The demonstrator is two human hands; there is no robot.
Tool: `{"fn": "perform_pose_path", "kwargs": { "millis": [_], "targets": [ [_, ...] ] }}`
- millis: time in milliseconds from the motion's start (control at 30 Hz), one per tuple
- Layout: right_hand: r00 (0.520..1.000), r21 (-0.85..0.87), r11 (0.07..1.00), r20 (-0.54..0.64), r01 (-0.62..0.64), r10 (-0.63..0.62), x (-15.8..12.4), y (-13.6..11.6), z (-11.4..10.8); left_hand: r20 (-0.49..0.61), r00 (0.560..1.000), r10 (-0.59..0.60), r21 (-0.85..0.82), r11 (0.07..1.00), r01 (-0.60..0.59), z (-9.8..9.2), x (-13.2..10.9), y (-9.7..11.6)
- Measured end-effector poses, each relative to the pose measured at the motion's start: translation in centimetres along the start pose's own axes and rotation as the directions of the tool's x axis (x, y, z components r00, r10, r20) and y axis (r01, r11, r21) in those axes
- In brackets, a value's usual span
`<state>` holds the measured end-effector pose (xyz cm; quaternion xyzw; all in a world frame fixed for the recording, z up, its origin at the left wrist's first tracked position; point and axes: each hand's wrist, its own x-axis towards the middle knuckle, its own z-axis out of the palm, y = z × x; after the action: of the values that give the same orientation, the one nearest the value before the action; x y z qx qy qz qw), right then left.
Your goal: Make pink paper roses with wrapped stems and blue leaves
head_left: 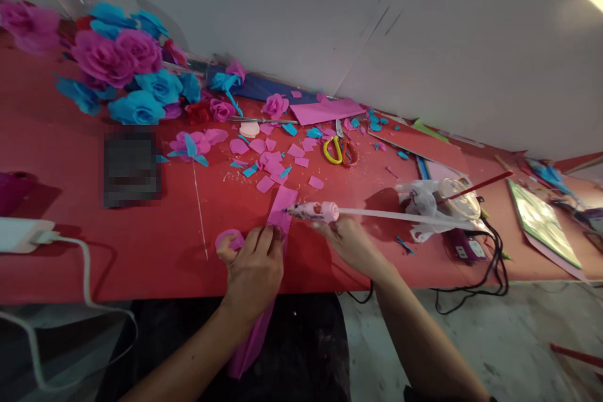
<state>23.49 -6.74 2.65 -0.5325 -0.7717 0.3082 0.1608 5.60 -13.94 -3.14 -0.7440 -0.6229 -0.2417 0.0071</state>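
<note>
Pink paper strip (284,200) laid across the near edge of the red tabletop (141,251), its lower end hanging over that edge. The strip is pressed down by the left hand (254,270), fingers flat and together. A glue gun (313,210) is clamped in the right hand's (351,242) fingers, nozzle over the strip. Scissors (340,151) are seen farther back.

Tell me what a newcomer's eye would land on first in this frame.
The heap of pink and blue paper flowers at the far left of the red table stands out first. Near the front edge, the right hand holds a pink glue gun with its tip over a pink strip that the left hand holds. Scissors lie among paper scraps mid-table.
</note>
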Motion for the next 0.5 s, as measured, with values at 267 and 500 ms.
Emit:
{"fn": "perform_pose_path", "kwargs": {
  "millis": [267,500],
  "targets": [
    [0.916,-0.589,0.749,-0.396,-0.304,0.06,0.9,4.9,-2.3,-0.037,0.999,0.008,0.013,1.0,-0.008,0.1,-0.1,0.0],
    [0.963,-0.812,0.535,-0.268,-0.233,0.013,0.3,6.3,-3.6,0.041,0.998,-0.043,-0.013,0.999,0.043,-0.6,0.4,0.2]
  ]
}}
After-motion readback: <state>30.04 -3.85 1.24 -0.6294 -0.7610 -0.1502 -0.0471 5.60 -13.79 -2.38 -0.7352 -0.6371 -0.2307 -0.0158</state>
